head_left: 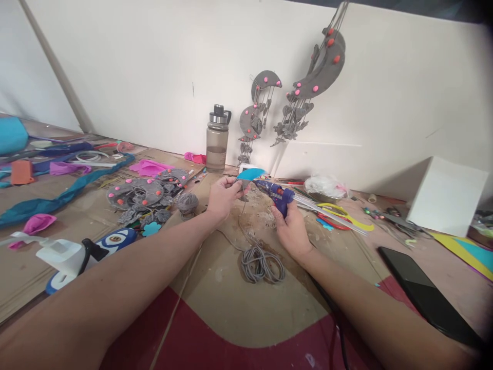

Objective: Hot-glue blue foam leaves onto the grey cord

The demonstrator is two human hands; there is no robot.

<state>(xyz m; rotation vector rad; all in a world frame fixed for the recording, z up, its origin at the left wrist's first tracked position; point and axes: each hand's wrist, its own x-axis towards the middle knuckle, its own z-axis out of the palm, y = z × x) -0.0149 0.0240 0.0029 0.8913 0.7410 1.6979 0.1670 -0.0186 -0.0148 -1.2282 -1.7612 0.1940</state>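
Observation:
My left hand (pixel 225 197) pinches a small grey piece (pixel 243 183) with a grey cord trailing down from it. In my right hand (pixel 291 226) is a dark blue glue gun (pixel 278 193), its nozzle pointing left at the grey piece, close to my left fingertips. Whether the nozzle touches it is too small to tell. A bright blue piece (pixel 251 174) shows just behind the nozzle. The cord runs down to a loose grey coil (pixel 263 264) lying on the cardboard between my forearms.
Grey moon ornaments (pixel 325 72) hang on the white wall. A water bottle (pixel 216 141) stands by it. Yellow scissors (pixel 348 216) and a phone (pixel 423 290) lie right. Left are a yarn ball (pixel 187 204), ornaments with pink dots (pixel 134 194) and a white plug (pixel 63 257).

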